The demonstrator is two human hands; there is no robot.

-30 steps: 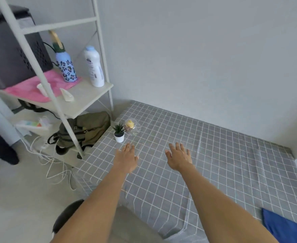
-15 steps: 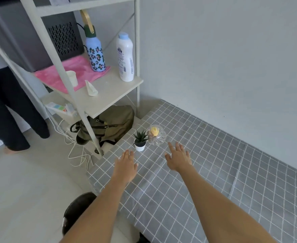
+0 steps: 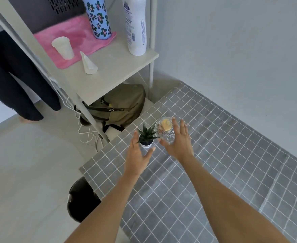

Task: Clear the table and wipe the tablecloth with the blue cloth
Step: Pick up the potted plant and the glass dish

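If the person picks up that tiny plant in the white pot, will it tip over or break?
The little plant looks light, since its white pot is small beside the left hand. It may tip if nudged: the spiky leaves spread wider than the narrow pot. The pot looks hard and smooth, perhaps slippery, so it might crack if dropped. The right hand is at the glass bowl.

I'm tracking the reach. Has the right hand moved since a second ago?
Yes. The right hand has gone forward to the glass bowl beside the plant.

Spread hands flank potted plant [image 3: 145, 137], glass dome [image 3: 165, 130].
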